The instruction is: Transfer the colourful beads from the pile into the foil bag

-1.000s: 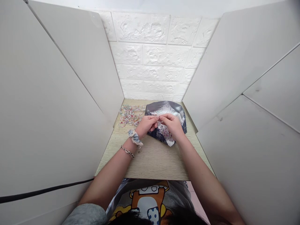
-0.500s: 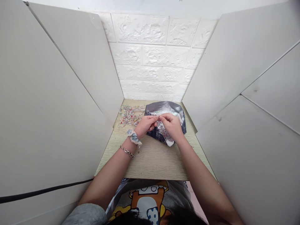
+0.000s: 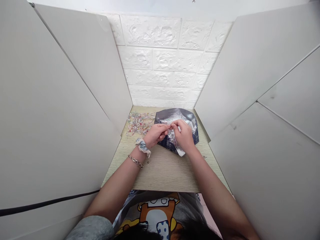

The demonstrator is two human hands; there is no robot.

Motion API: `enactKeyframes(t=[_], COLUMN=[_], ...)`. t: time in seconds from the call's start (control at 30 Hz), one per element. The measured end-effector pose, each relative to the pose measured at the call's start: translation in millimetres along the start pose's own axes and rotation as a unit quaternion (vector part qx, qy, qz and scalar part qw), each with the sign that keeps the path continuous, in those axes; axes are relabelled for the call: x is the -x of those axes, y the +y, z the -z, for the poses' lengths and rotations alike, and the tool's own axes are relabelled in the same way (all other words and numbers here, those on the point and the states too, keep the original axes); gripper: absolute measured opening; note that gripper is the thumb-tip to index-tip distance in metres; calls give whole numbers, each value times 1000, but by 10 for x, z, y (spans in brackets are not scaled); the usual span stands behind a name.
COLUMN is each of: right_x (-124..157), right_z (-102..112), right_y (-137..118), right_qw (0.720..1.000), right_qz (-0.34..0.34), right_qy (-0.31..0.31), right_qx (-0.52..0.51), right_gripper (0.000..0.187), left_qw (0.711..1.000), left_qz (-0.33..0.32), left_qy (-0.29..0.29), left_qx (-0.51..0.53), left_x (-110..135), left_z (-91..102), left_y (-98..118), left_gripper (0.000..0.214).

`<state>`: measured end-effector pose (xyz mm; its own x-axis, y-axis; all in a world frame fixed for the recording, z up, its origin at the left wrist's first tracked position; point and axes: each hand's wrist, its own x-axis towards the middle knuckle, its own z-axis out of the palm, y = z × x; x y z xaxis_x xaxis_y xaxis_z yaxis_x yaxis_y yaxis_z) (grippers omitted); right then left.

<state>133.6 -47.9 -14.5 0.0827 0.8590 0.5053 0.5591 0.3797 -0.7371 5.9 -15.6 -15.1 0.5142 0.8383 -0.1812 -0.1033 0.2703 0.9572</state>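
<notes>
Left hand (image 3: 156, 133) and right hand (image 3: 183, 135) are both pinched shut, fingertips meeting on a small piece (image 3: 170, 125) too tiny to identify, held over the foil bag (image 3: 175, 115) at the table's (image 3: 165, 173) 12 o'clock end. Bag lies open with beads showing inside; the bead pile (image 3: 138, 122) sits just beside it at its 9 o'clock. Scrunchie (image 3: 143, 146) and chain bracelet (image 3: 135, 161) on the left wrist, a few loose bits (image 3: 148, 162) at the bracelet's 3 o'clock.

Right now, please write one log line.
left hand, right hand: fingertips pinched together | below: foil bag | beside: beads | surface: table
</notes>
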Motion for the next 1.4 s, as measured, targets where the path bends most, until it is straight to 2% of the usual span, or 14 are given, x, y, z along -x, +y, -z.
enactKeyframes(t=[0.17,0.43,0.8,0.93,1.07,1.23,1.4], right_x=[-16,-24,-25,-30,-24,-2,3], right_z=[51,17,27,11,-25,-76,-92], right_y=[21,92,72,89,108,97,92], right_qw=[997,990,987,979,955,889,852], right_qz=[-9,-82,-94,-123,-172,-250,-284], right_qy=[-58,-54,-73,-77,-68,-60,-58], right_qx=[-40,-98,-108,-142,-232,-379,-436], right_gripper=[14,14,12,13,15,19,21], left_qw=[1000,1000,994,993,995,995,993], left_qz=[-5,2,-12,-12,-20,-29,-40], left_qy=[-1,-21,-51,-59,-57,-55,-51], left_qx=[21,-22,-96,-98,-79,-82,-99], left_x=[-8,5,7,12,21,28,27], left_z=[23,61,95,92,74,62,65], left_y=[5,43,44,58,70,79,75], left_gripper=[24,27,36,36,31,31,34])
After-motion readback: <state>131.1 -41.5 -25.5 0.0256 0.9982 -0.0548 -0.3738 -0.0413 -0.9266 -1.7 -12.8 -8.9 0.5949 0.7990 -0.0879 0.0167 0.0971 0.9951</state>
